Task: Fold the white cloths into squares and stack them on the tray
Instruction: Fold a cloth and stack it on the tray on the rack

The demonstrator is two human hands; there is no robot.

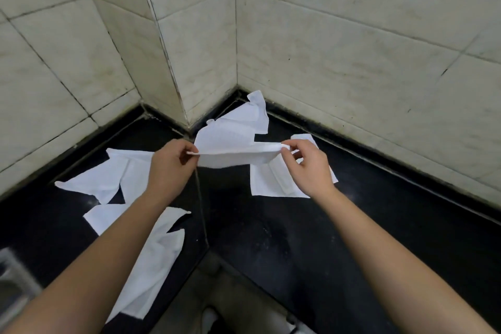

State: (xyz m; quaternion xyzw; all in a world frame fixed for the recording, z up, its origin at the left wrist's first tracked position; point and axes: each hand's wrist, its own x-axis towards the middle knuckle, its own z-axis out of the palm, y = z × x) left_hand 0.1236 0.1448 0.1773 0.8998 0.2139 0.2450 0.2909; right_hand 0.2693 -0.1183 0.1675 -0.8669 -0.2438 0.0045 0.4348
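Left hand: thumb and fingertips pinch the left end of the held cloth; the other fingers are curled
Right hand: thumb and forefinger pinch the right end of the same cloth; the remaining fingers are loosely bent
Held cloth: white, lifted clear of the black counter, centre of view; long axis runs left to right between the two hands, top edge pulled nearly straight, body sagging below it
Flat cloth: on the counter under the right hand, partly folded, roughly square
Corner cloth: crumpled, far centre, against the tiled wall
Left cloth: spread out, creased, one pointed corner aimed left
Near cloth: rumpled, under the left forearm, long axis running near to far
Grey metal fitting: near left edge, blurred; contents cannot be told
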